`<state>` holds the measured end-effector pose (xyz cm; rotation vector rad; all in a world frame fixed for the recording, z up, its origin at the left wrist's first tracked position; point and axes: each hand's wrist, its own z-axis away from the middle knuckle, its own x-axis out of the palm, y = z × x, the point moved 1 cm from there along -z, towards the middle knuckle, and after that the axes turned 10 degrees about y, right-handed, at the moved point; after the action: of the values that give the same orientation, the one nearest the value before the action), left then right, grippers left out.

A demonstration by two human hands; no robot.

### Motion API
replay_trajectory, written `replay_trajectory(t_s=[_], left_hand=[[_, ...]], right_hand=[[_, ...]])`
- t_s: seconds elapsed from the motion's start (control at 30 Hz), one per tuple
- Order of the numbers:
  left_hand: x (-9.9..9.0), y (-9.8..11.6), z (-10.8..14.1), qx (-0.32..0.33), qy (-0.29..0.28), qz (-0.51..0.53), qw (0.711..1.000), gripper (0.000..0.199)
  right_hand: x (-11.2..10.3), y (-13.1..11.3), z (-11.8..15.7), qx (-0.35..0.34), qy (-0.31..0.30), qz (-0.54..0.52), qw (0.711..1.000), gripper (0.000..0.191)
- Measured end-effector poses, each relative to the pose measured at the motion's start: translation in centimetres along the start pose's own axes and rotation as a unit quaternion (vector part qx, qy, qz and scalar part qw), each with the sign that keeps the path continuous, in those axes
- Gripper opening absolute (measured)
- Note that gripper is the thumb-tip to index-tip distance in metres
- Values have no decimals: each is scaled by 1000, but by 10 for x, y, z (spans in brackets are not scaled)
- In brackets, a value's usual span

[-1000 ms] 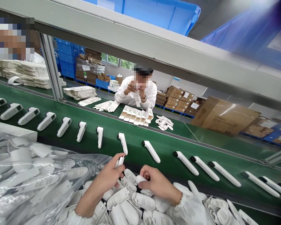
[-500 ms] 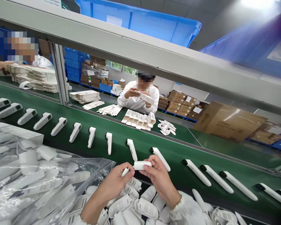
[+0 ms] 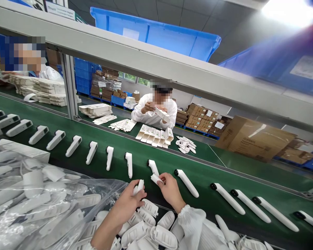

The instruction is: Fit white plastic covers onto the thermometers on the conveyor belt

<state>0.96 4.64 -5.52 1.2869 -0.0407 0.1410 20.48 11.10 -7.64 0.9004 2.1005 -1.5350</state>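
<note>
My left hand (image 3: 131, 199) is closed on small white plastic pieces (image 3: 139, 187), one sticking up between its fingers. To its right, my right hand (image 3: 170, 191) pinches a white plastic cover (image 3: 156, 179) by its right end. The held parts are apart. Both hands are over a pile of white slotted covers (image 3: 163, 236), at the near edge of the green belt (image 3: 99, 173). A row of white thermometer-like devices with dark ends lies along the belt; one device (image 3: 153, 167) is just behind the cover in my right hand.
A clear plastic bag (image 3: 67, 194) of white parts fills the left foreground. Across the belt, a person in white (image 3: 155, 111) holds a box near open white cartons (image 3: 155, 135). Another person is at the far left. A metal beam (image 3: 146, 55) crosses above, with blue bins over it.
My hands have moved apart, the right-hand cover now tilted and the left-hand pieces more upright. The left part of the device row appears shifted rightward, and devices at the right also sit farther right.
</note>
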Motion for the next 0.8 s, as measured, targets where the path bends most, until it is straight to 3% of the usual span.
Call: replay_trajectory(t_s=[0.13, 0.33, 0.47, 0.67, 0.8], left_hand=[[-1, 8, 4, -12, -11, -7, 1000, 52], [0, 28, 16, -50, 0, -21, 999, 36], [0, 30, 19, -65, -25, -26, 997, 36], [1, 31, 21, -36, -44, -46, 997, 39], [2, 33, 23, -33, -46, -40, 998, 42]], right_hand=[[3, 1, 2, -38, 0, 127, 991, 20], [2, 3, -5, -24, -37, 196, 980, 54], [-1, 8, -10, -23, -41, 227, 973, 46], [-17, 17, -10, -21, -39, 229, 972, 39], [-28, 3, 4, -40, 41, 119, 991, 37]])
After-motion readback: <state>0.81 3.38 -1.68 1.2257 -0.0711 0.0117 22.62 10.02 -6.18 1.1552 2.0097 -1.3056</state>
